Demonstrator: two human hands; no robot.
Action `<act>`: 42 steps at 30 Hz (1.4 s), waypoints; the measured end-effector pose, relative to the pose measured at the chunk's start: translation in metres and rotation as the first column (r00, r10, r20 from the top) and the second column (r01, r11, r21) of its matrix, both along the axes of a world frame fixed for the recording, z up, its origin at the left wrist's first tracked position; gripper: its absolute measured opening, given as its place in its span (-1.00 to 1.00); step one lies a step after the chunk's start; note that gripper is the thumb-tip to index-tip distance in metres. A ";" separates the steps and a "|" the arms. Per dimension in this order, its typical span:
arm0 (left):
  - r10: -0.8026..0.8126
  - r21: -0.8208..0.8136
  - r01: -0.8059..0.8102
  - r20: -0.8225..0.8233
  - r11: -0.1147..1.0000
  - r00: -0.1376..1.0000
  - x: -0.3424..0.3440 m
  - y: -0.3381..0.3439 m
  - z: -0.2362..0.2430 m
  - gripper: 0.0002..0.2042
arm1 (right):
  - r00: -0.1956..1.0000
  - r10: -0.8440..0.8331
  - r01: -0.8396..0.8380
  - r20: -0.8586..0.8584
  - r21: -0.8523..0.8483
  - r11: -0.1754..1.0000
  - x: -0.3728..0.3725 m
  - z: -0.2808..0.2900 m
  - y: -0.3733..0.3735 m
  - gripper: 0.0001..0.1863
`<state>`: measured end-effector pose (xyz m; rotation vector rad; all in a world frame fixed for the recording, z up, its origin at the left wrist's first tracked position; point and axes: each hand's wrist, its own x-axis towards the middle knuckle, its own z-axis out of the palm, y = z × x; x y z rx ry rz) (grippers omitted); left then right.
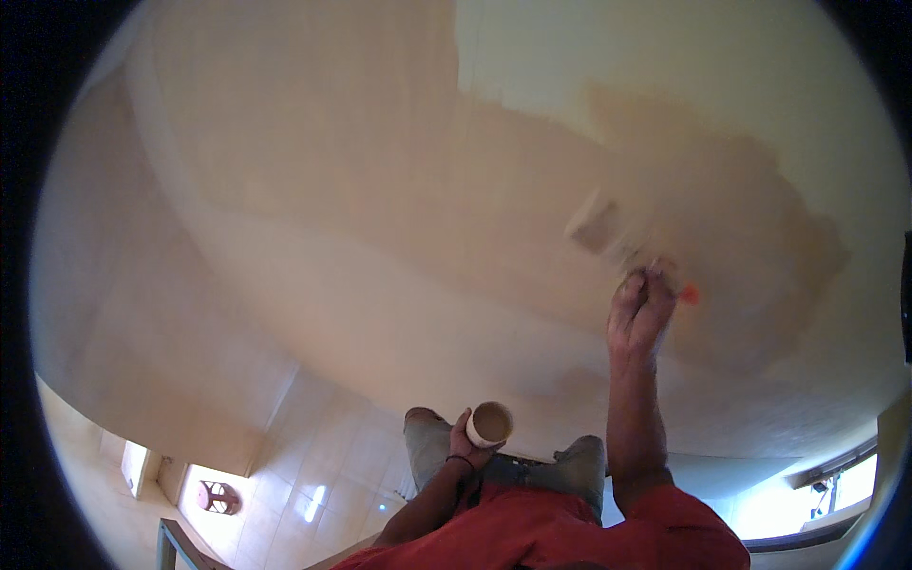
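Note:
My right hand (643,309) is raised to the wall, its fingers closed round a wide paintbrush (596,223). The brush head looks blurred and lies against or close to the wall; a red-orange handle end shows past my fingers. Wet tan paint (741,218) covers much of the wall (817,85), whose upper right part is pale cream. Low in front of my body, my left hand (467,444) grips a round white cup (491,425) with tan paint inside. Its fingers wrap the cup's near left side.
Shiny floor tiles (313,446) lie below at the left. A reddish stool-like object (218,497) stands on the floor by a doorway, and a metal rail (169,543) is at the lower left. A bright window (850,484) is at the lower right.

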<state>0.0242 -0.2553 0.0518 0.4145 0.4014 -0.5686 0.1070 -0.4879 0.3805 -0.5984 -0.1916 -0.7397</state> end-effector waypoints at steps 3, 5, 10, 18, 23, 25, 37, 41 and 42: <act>0.000 -0.014 0.000 -0.014 1.000 1.000 -0.003 0.004 0.006 -0.46 | 0.947 -0.234 0.272 0.222 -0.164 0.948 0.010 0.094 0.035 -0.81; 0.020 -0.004 -0.020 -0.005 1.000 1.000 -0.010 0.009 0.007 -0.47 | 0.901 -0.325 0.413 0.286 -0.342 0.844 0.018 0.126 0.057 -0.76; 0.049 -0.014 -0.049 0.002 0.999 0.999 -0.015 0.012 0.000 -0.50 | 0.750 -0.440 0.657 0.494 -0.480 0.581 0.062 0.176 0.088 -0.75; 0.044 -0.045 -0.043 0.033 0.998 0.998 -0.017 0.014 -0.012 -0.49 | 0.340 -0.659 0.927 0.671 -0.355 0.117 0.077 0.143 0.029 -0.78; 0.015 -0.025 -0.014 0.024 1.000 1.000 -0.016 0.019 -0.012 -0.47 | 0.025 -0.435 0.837 0.900 -0.257 -0.484 0.055 0.136 0.050 -0.75; 0.015 -0.023 -0.015 0.000 1.000 1.000 -0.017 0.015 -0.011 -0.46 | 0.190 -0.368 0.704 0.910 -0.388 -0.595 0.068 0.124 0.069 -0.72; 0.036 -0.002 -0.036 0.021 0.999 0.999 -0.013 0.016 -0.029 -0.52 | 0.245 -0.523 0.922 0.816 -0.364 -0.136 0.056 0.129 0.008 -0.75; 0.041 0.034 -0.041 0.006 0.999 0.999 -0.016 0.015 -0.002 -0.52 | 0.165 -0.412 0.771 0.896 -0.378 -0.512 0.039 0.133 0.023 -0.70; 0.036 0.009 -0.036 -0.020 0.999 0.999 -0.014 0.016 -0.006 -0.52 | 0.216 -0.317 0.690 0.923 -0.374 -0.620 0.040 0.125 0.033 -0.77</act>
